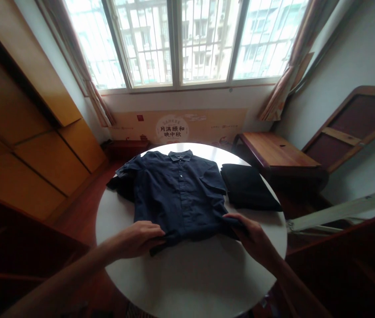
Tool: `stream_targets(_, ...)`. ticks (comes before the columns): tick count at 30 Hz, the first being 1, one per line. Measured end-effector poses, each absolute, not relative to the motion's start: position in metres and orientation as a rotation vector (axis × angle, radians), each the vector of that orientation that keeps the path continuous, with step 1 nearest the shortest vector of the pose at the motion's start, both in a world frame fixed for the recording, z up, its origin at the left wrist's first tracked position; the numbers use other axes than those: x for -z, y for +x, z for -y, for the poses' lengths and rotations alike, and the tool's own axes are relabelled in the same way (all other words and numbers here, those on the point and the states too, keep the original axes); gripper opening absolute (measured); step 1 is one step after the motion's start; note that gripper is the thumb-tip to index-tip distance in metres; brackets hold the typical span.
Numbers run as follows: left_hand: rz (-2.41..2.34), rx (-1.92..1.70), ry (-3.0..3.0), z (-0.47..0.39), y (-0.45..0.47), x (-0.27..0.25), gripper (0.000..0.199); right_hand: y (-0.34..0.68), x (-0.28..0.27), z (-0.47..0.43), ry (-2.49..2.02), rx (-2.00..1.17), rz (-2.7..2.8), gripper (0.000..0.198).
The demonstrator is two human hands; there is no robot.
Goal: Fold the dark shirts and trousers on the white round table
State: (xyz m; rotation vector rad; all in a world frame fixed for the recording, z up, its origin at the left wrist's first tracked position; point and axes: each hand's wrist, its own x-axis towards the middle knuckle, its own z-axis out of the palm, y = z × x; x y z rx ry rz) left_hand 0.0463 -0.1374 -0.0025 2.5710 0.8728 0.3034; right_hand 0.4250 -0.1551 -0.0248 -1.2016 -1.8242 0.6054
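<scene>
A dark navy short-sleeved button-up shirt (187,198) lies front up on the round white table (187,278), its collar toward the window. My left hand (144,238) grips the shirt's hem at its left corner, fingers closed round the cloth. At the opposite corner my right hand (247,232) pinches the hem between thumb and fingers. The hem between both hands is slightly lifted and bunched. Beside the shirt's right sleeve sits a folded black garment (250,187). Another dark cloth (123,183) shows partly from under the left sleeve.
Behind the table, a wooden bench-like cabinet (277,150) stands at the right, with a framed wooden panel (356,128) leaning on the wall. Yellow-brown cupboards (41,150) line the left. A barred window (177,44) with curtains is ahead, above a printed banner (207,126).
</scene>
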Motion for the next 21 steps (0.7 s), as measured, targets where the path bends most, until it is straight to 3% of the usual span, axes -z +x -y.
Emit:
stream_targets(4, -1.242, -0.803, 2.122, 0.126, -0.005, -0.02, 0.019, 0.45, 0.004, 0.152, -1.376, -0.569, 1.634, 0.029)
stream_targets(8, -1.355, -1.146, 1.709, 0.128, -0.029, -0.028, 0.023, 0.465, -0.019, 0.152, -1.42, -0.969, 1.301, 0.043)
stream_targets(11, -1.289, -1.078, 1.587, 0.129, -0.042, -0.024, 0.031, 0.47, -0.025, 0.154, -1.346, -1.292, 1.147, 0.064)
stream_targets(13, -1.162, -0.806, 1.634, 0.128, -0.052, -0.026, 0.041, 0.476, -0.019, 0.156, -1.386, -1.369, 1.235, 0.064)
stream_targets(15, -0.963, -0.41, 1.685, 0.125, -0.056, -0.032, 0.051, 0.481, -0.01, 0.156, -1.504, -1.276, 1.44, 0.056)
stream_targets(17, -0.828, -0.116, 1.718, 0.118, -0.048, -0.039, 0.051, 0.483, 0.001, 0.152, -1.624, -0.963, 1.61, 0.051)
stream_targets(19, -0.864, -0.059, 1.829, 0.106, -0.024, -0.039, 0.05, 0.474, 0.009, 0.14, -1.665, -0.618, 1.696, 0.046)
stream_targets(21, -1.024, -0.177, 2.058, 0.086, 0.013, -0.027, 0.048, 0.453, 0.013, 0.121, -1.601, -0.467, 1.809, 0.04)
